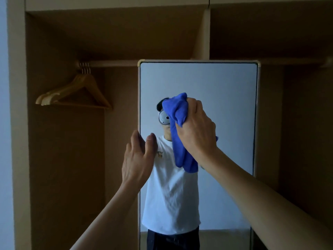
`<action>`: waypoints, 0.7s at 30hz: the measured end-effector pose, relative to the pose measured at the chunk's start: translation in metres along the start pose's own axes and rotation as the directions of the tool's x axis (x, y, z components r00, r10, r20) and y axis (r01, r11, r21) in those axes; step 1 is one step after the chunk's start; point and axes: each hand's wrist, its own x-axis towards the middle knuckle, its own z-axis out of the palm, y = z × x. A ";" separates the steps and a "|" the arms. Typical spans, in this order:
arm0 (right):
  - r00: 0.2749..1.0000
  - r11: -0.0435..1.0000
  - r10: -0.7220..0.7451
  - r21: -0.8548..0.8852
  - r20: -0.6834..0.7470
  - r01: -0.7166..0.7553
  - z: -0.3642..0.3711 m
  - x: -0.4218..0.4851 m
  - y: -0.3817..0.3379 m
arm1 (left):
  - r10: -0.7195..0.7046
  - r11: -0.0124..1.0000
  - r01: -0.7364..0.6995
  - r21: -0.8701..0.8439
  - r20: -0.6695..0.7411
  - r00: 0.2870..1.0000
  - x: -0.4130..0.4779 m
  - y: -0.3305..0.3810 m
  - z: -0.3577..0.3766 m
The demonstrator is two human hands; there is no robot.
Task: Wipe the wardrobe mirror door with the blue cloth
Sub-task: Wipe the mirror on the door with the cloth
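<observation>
The mirror door [225, 105] stands upright in front of the open wardrobe, with a pale frame and rounded top corners. My right hand [195, 129] grips the bunched blue cloth [177, 120] against the glass in the mirror's upper middle; a tail of the cloth hangs down below the hand. My left hand [137, 156] holds the mirror's left edge, thumb on the glass and fingers wrapped behind the frame. The glass reflects a person in a white T-shirt, partly hidden by the cloth.
Several wooden hangers [75, 92] hang on the rail [111, 63] at the upper left inside the brown wardrobe. A vertical divider panel [203, 33] rises behind the mirror. A pale wall [3, 105] borders the far left.
</observation>
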 end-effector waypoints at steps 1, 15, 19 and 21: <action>1.000 1.000 0.011 0.025 0.007 -0.011 -0.005 0.000 0.007 | 0.007 1.000 -0.007 0.005 -0.004 1.000 -0.001 0.000 0.000; 0.994 0.992 0.111 0.053 0.007 -0.111 -0.065 0.000 0.123 | -0.015 1.000 0.016 0.016 -0.071 0.997 -0.009 -0.003 0.012; 0.993 0.994 0.112 0.012 -0.032 -0.111 -0.076 -0.004 0.149 | -0.021 0.999 0.024 0.026 -0.101 0.995 -0.011 -0.001 0.016; 0.990 0.990 0.128 0.065 -0.053 -0.124 -0.076 -0.005 0.160 | -0.026 0.999 0.030 0.038 -0.100 0.995 -0.012 -0.001 0.016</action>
